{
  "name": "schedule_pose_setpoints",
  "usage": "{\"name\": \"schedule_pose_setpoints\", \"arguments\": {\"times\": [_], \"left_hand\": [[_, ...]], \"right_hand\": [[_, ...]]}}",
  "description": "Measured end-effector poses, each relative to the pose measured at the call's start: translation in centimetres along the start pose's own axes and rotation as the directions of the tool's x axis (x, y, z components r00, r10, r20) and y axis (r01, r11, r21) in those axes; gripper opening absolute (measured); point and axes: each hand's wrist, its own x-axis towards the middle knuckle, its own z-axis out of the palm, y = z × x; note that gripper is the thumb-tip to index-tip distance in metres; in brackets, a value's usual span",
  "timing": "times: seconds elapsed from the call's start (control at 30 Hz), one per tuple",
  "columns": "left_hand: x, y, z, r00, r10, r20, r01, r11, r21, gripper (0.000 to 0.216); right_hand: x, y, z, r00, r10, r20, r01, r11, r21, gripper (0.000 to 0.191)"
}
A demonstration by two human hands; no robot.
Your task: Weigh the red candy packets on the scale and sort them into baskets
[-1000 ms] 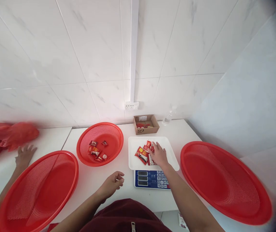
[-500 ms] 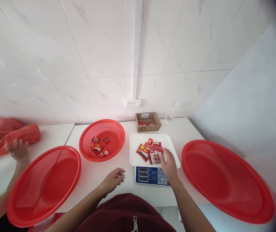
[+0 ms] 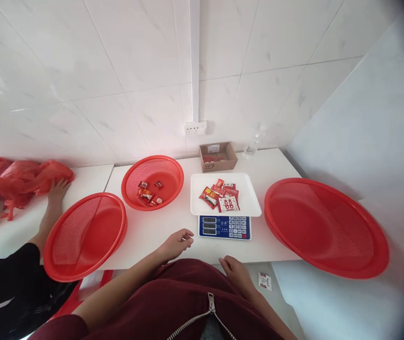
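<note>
My left hand (image 3: 178,243) hovers over the table's front edge, fingers loosely bent and apart, with nothing in it. My right hand (image 3: 235,272) is beside my body at the table edge, its fingers loosely curled and no object visible in it. In front of both hands is a blue-panelled weighing scale (image 3: 224,227) with a white tray (image 3: 249,200) on top. Several red sweet packets (image 3: 209,196) lie in a heap on the tray. Nearest me among them is a white-and-red packet (image 3: 228,204).
Red baskets stand left (image 3: 96,236), back left (image 3: 172,182) with several sweets, and right (image 3: 304,226). An SF carton (image 3: 218,163) and plastic bottle (image 3: 251,147) are by the wall. A co-worker's hands touch red plastic bags (image 3: 21,177). A white-and-red packet (image 3: 265,281) lies below.
My right hand has left the packets on the tray and drawn back to the table edge. The view has tilted down. The co-worker's hands have shifted on the red bags.
</note>
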Motion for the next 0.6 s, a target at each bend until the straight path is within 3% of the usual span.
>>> {"name": "schedule_pose_setpoints", "arguments": {"times": [0.1,0.37,0.6], "left_hand": [[-0.4,-0.7,0.7,0.999,0.02,0.032,-0.021,0.999,0.047,0.042],[-1.3,-1.3,0.2,0.997,0.054,0.062,-0.065,0.981,0.182,0.04],[-3.5,-2.0,-0.2,0.99,0.065,0.126,-0.083,0.987,0.139,0.035]], "right_hand": [[-0.7,0.4,0.6,0.997,0.038,0.069,-0.035,0.998,-0.052,0.041],[-1.9,1.9,1.1,0.988,0.123,0.09,-0.114,0.989,-0.093,0.032],[-4.8,0.0,3.9,0.972,0.166,0.167,-0.156,0.985,-0.074,0.031]]}}
